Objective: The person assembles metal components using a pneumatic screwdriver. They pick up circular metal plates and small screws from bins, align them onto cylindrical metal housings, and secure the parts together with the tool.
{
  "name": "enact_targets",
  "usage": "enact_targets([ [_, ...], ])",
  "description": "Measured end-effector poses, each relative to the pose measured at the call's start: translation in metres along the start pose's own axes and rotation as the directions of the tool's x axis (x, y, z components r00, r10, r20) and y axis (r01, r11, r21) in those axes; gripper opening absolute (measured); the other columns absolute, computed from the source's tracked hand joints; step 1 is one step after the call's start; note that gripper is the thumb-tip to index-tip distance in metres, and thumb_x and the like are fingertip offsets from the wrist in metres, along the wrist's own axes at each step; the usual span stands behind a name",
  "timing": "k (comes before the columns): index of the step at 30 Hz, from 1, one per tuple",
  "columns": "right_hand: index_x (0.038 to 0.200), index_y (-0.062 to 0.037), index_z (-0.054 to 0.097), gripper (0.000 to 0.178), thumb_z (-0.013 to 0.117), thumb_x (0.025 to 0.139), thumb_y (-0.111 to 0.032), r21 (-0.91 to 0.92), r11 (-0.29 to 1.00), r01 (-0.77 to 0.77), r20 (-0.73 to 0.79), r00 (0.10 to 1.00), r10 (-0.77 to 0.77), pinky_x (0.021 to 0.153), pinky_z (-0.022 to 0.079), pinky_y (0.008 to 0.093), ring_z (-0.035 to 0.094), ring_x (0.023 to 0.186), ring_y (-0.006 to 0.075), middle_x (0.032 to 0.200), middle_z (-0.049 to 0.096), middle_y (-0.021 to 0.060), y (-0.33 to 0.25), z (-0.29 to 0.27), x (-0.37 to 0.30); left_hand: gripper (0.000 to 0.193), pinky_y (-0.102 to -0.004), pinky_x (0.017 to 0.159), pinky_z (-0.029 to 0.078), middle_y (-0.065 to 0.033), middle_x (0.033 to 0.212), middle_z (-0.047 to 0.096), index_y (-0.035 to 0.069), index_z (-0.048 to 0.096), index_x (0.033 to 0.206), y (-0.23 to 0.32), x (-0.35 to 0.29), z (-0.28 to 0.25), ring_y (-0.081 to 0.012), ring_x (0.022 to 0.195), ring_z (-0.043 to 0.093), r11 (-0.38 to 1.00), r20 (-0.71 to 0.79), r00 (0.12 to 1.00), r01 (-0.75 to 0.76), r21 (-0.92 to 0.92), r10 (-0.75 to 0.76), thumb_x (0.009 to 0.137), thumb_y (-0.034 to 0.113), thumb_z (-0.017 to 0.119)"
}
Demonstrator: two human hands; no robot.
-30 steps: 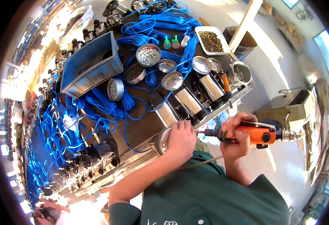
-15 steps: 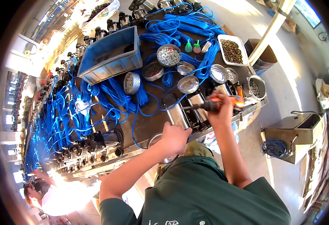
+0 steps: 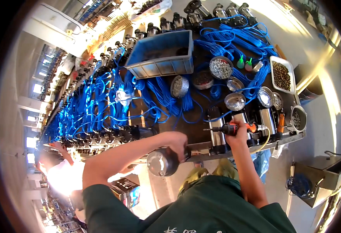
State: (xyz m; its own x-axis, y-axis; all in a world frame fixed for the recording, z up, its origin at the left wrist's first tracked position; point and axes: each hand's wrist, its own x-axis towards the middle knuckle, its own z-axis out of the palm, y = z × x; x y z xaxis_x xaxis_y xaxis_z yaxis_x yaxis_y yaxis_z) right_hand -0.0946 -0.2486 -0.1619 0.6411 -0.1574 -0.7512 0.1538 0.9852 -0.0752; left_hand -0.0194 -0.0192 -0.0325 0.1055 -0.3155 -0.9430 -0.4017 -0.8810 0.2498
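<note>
Swung in from beyond the near edge, the orange drill [image 3: 230, 129] is now above the steel cylinders [image 3: 217, 139] along that side of the table [image 3: 197, 134]. Three sit there and a loose cylinder [image 3: 161, 163] is out past the edge, so that one looks unfinished, can't tell about the rest. Grip-wise, the right hand [image 3: 239, 134] wraps the drill snugly, the left hand [image 3: 177, 144] curls round the loose cylinder.

Green shirt [image 3: 201, 202]: white characters [image 3: 180, 231] on the fabric, cut off by the lower edge of the view; not readable whole.
Carton [image 3: 127, 191]: printed faces, dark with blue and pale patches; lettering too small and blurred to read.
Orange-and-black power tool [image 3: 232, 128]: any marking too small to tell.
</note>
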Motion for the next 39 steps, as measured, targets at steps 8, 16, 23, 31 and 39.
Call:
enact_targets([
  [8,0.107,-0.0021,0.051,0.029,0.053,0.079,-0.001,0.049,0.999,0.018,0.028,0.999,-0.019,0.078,0.049,0.033,0.058,0.074,0.0166,0.085,0.057,0.0055,-0.017,0.007,-0.028,0.034,-0.0427,0.068,0.055,-0.0154,0.074,0.068,0.005,0.072,0.079,-0.043,-0.041,0.087,-0.0331,0.07,0.067,0.898,-0.345,0.937,0.199,0.393,-0.057,0.055,0.029,0.075],
  [16,0.101,-0.0016,0.053,0.024,0.053,0.077,0.001,0.047,0.997,-0.06,0.066,0.996,0.057,0.075,0.051,0.0327,0.059,0.076,0.0187,0.082,0.057,0.0068,-0.015,-0.003,-0.012,0.039,-0.0397,0.068,0.054,-0.0232,0.072,0.066,-0.001,0.07,0.081,-0.044,-0.055,0.053,-0.0339,0.071,0.067,0.984,-0.537,0.824,0.157,-0.089,-0.18,0.057,0.03,0.076],
  [23,0.077,-0.0075,0.052,0.003,0.053,0.078,-0.01,-0.1,0.993,-0.062,0.059,0.996,0.068,0.072,0.051,0.0315,0.058,0.074,0.0187,0.077,0.057,0.0039,-0.045,0.025,-0.033,0.026,-0.0388,0.065,0.052,-0.0127,0.077,0.064,0.004,0.068,0.071,-0.044,-0.082,0.075,-0.0311,0.074,0.063,0.996,-0.971,0.239,-0.077,-0.044,-0.024,0.056,0.023,0.076],
  [31,0.081,-0.0105,0.055,0.008,0.057,0.075,-0.016,-0.448,0.894,0.029,0.069,0.998,0.002,0.067,0.05,0.0335,0.06,0.071,0.0205,0.078,0.059,0.0034,-0.042,0.073,-0.036,0.023,-0.0362,0.061,0.048,-0.0083,0.074,0.058,0.005,0.051,0.061,-0.074,0.122,0.099,-0.0278,0.072,0.058,0.974,-0.634,-0.767,-0.206,0.099,-0.098,0.062,0.003,0.074],
  [39,0.076,-0.0108,0.051,0.004,0.054,0.079,-0.012,-0.445,0.887,0.123,0.026,0.992,-0.124,0.076,0.051,0.0436,0.06,0.075,0.0203,0.082,0.061,0.0066,-0.055,0.066,-0.046,0.017,-0.0344,0.06,0.048,-0.0053,0.072,0.057,0.005,0.054,0.059,-0.074,0.155,0.166,-0.026,0.072,0.057,0.947,-0.634,-0.746,-0.315,0.07,-0.201,0.056,-0.008,0.065],
])
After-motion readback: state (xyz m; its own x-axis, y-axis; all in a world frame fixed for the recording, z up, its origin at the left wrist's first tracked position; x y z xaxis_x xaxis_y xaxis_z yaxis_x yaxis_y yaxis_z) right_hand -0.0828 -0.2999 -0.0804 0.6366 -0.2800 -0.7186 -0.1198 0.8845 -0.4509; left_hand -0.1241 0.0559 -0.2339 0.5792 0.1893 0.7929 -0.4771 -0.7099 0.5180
